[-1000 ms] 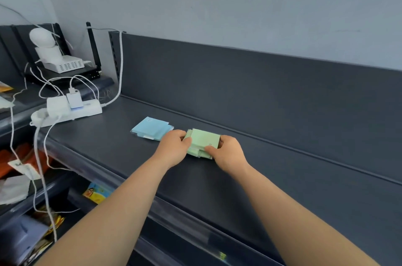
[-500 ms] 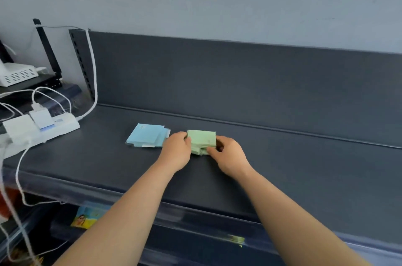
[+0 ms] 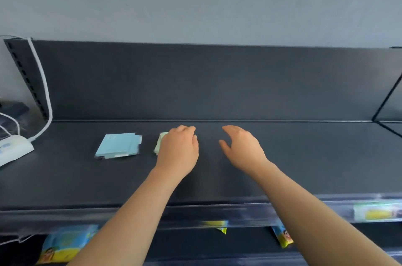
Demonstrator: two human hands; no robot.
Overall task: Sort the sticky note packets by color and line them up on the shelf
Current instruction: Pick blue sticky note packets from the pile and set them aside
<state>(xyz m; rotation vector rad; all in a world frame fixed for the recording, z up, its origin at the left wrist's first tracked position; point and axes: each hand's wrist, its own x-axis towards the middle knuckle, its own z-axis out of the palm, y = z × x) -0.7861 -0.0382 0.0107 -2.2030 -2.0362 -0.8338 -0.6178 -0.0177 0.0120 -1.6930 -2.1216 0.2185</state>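
Note:
On the dark shelf [image 3: 304, 157] lies a stack of light blue sticky note packets [image 3: 118, 145], slightly fanned. Just right of it sits a green stack [image 3: 159, 144], with only its left edge showing. My left hand [image 3: 178, 148] lies over the green stack with loosely bent fingers and hides most of it. Whether any finger touches the stack is hidden. My right hand [image 3: 241, 146] hovers to the right of that stack, apart from it, with relaxed fingers and nothing in it.
A white power strip [image 3: 13, 150] with a white cable [image 3: 46, 100] sits at the shelf's left end. The shelf's dark back panel [image 3: 217, 83] rises behind the stacks. Colourful packets [image 3: 65, 244] hang on the level below the front edge.
My right hand let go of the green stack and moved right. My left hand slid over the top of it. The view swung right, so the router and most cables left the frame.

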